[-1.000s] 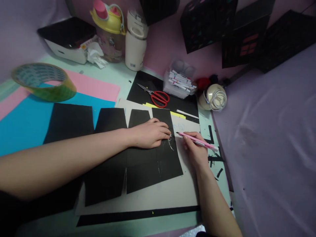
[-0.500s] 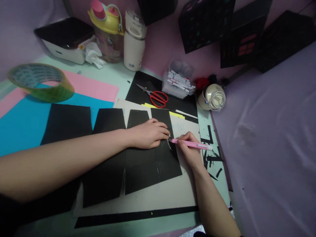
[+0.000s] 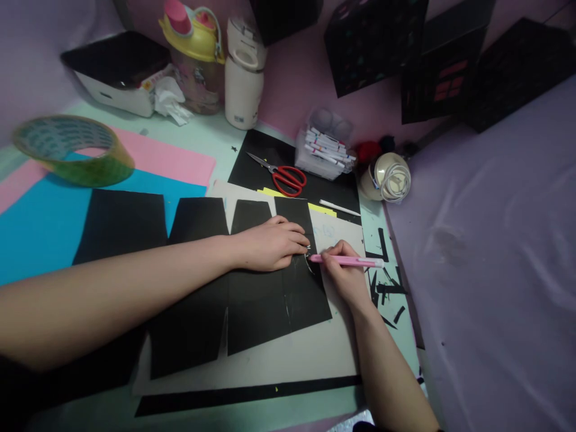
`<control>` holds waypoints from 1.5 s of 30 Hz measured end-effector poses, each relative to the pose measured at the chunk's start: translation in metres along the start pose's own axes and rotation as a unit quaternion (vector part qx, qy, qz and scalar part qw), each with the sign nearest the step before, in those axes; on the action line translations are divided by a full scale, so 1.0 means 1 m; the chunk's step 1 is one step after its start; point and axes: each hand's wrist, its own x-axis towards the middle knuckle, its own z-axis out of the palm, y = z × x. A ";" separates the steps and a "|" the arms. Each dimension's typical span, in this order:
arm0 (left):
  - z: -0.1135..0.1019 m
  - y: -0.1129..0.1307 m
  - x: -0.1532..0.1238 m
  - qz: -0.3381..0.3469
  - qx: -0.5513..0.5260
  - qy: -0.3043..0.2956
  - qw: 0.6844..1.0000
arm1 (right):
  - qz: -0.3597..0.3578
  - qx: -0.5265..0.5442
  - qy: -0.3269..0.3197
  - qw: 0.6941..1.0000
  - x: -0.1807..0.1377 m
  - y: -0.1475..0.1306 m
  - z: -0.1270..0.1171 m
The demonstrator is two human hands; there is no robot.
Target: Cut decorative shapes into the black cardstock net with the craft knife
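My left hand (image 3: 272, 245) lies flat on the right-hand panel of a black paper piece (image 3: 256, 306), its fingers stretched out. The paper has several tapering panels with gaps between them and rests on a pale board (image 3: 333, 348). In my right hand (image 3: 344, 270), closed fingers hold a slim pink pen-shaped craft knife (image 3: 351, 260). Its tip touches the black panel just beyond my left fingertips, at a short curved white line (image 3: 310, 264). I cannot make out the blade itself.
Red-handled scissors (image 3: 288, 180), a white pen (image 3: 339, 207) and a marker box (image 3: 321, 153) are behind the board. A tape roll (image 3: 112, 165) stands left on coloured paper. Black scraps (image 3: 389, 289) lie right. Black paper shapes (image 3: 375, 45) hang above.
The pink knife and my right hand have shifted very slightly, the tip a little nearer me along the curved line. My left hand stays in place.
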 end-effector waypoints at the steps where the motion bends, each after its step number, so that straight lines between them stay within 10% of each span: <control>1: 0.000 0.000 0.000 -0.001 -0.001 -0.001 1.000 | 0.002 -0.002 0.000 1.000 0.000 -0.001 0.000; 45: 0.002 0.000 0.000 0.005 0.009 -0.002 1.000 | -0.002 0.055 0.064 0.996 0.004 0.007 0.013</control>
